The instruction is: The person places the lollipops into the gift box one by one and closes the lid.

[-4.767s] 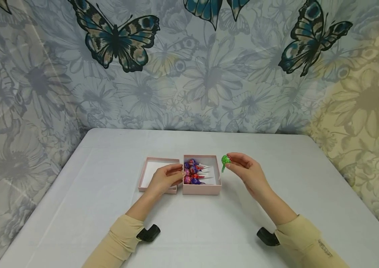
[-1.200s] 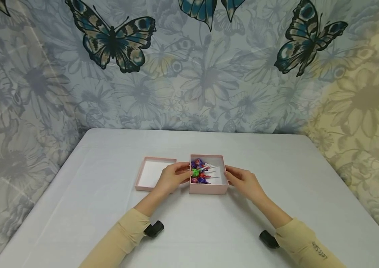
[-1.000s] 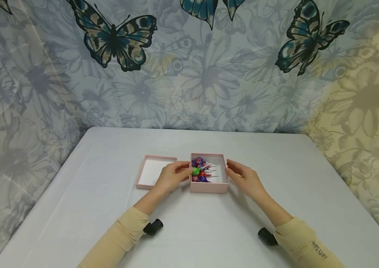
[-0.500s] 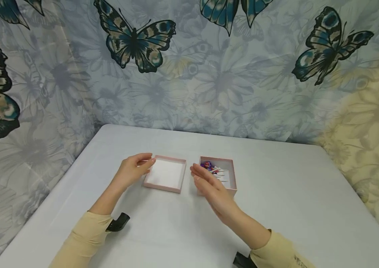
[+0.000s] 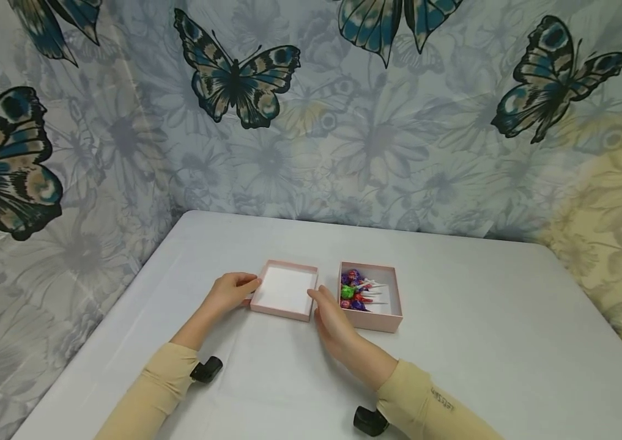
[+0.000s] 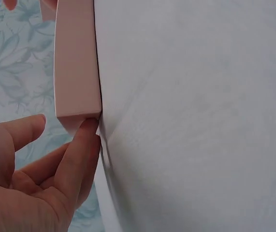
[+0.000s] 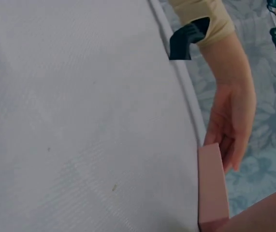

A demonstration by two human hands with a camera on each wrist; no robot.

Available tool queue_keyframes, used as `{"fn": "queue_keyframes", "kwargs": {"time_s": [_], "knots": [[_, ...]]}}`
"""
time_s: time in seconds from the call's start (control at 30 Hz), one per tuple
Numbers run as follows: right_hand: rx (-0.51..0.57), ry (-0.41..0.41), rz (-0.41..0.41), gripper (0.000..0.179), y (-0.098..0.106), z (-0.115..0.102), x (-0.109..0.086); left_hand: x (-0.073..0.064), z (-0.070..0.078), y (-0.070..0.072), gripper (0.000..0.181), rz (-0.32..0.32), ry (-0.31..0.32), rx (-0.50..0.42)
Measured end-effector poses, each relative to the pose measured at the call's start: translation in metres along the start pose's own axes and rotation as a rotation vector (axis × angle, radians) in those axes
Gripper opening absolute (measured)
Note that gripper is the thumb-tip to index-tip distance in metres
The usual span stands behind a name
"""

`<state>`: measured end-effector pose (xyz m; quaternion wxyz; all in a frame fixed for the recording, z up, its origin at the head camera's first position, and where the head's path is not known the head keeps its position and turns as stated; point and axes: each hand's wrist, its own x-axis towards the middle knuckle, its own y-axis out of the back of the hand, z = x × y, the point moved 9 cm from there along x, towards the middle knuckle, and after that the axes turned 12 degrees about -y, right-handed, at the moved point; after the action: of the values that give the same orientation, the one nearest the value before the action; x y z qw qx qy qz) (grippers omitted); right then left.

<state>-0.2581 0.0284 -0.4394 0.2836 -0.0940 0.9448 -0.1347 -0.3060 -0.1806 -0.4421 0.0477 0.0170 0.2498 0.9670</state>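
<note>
A shallow pink box lid (image 5: 284, 290) lies with its white inside up on the table. At its left side my left hand (image 5: 230, 291) touches the edge; in the left wrist view, straight fingertips (image 6: 87, 126) meet the lid's end, while the thumb stands apart from it. My right hand (image 5: 338, 327) is at the lid's right edge, fingers extended, in front of the pink box (image 5: 372, 322). That box holds several lollipops in purple, red and green wrappers (image 5: 347, 292), heads to the left and white sticks to the right. Only the skin of the right hand shows in the right wrist view's corner.
A white cloth covers the table (image 5: 487, 330). Behind it hangs a butterfly-and-flower backdrop (image 5: 377, 140). Black wrist cameras (image 5: 207, 370) sit under both sleeves.
A green lollipop, earlier pinched in the right hand, now lies in the box. Both hands have left the box and moved left to the lid. The head view has turned slightly.
</note>
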Motion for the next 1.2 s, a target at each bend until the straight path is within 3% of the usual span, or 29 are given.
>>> {"fn": "queue_keyframes", "kwargs": {"time_s": [0.2, 0.37, 0.7, 0.87, 1.07, 1.2], "knots": [[-0.038, -0.015, -0.023, 0.071, 0.0, 0.008, 0.009, -0.007, -0.005, -0.004, 0.041, 0.013, 0.051, -0.072], [-0.122, 0.012, -0.052, 0.069, 0.0, 0.01, 0.0, -0.017, -0.002, -0.004, 0.039, 0.023, 0.047, -0.134], [-0.363, 0.281, -0.108, 0.064, 0.002, -0.012, -0.045, -0.033, 0.024, 0.001, 0.039, 0.08, 0.004, -0.416], [-0.392, 0.362, -0.113, 0.061, 0.015, -0.02, -0.064, -0.04, 0.039, -0.009, 0.047, 0.006, -0.01, -0.469], [-0.349, 0.358, -0.135, 0.058, 0.034, -0.02, -0.081, -0.048, 0.05, -0.03, 0.053, -0.106, -0.008, -0.532], [-0.316, 0.349, -0.134, 0.054, 0.049, -0.019, -0.091, -0.053, 0.059, -0.044, 0.051, -0.141, -0.035, -0.541]]}}
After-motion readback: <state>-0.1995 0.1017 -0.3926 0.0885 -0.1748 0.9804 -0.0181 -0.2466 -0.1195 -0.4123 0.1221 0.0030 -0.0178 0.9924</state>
